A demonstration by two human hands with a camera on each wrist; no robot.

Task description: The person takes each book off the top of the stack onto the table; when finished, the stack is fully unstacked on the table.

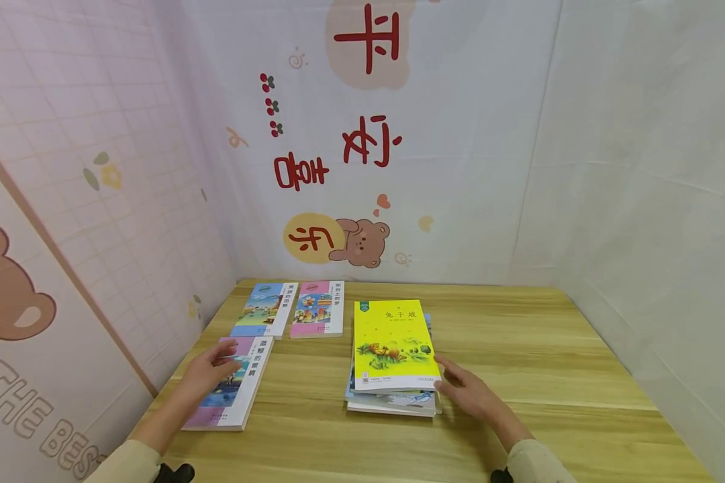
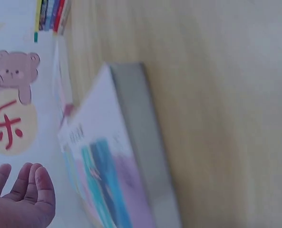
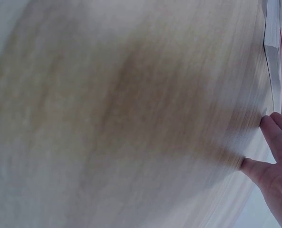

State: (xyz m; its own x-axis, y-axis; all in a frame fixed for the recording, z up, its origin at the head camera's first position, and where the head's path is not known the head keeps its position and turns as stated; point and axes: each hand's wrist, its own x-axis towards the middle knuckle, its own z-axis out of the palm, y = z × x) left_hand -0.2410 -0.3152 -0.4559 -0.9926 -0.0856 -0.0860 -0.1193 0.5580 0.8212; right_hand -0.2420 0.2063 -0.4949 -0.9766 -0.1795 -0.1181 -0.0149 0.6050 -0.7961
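Observation:
My left hand (image 1: pixel 207 370) hovers over a thick pink-and-white book (image 1: pixel 226 409) at the table's near left, its fingers loosely bent and holding nothing. In the left wrist view that hand (image 2: pixel 24 199) appears apart from the book (image 2: pixel 143 156). A yellow book (image 1: pixel 393 345) with a picture of plants lies on top of a small stack of books (image 1: pixel 393 406) near the middle. Beside the stack's right side is my right hand (image 1: pixel 468 392), fingertips at the yellow book's edge. The right wrist view shows this hand (image 3: pixel 276 164) with thumb and fingers spread.
Behind the left hand, a blue-and-white book (image 1: pixel 262 310) and another pink-and-white book (image 1: pixel 317 308) lie side by side along the back. The wooden table (image 1: pixel 532 342) meets a printed cloth wall (image 1: pixel 459 168) at the back and sides.

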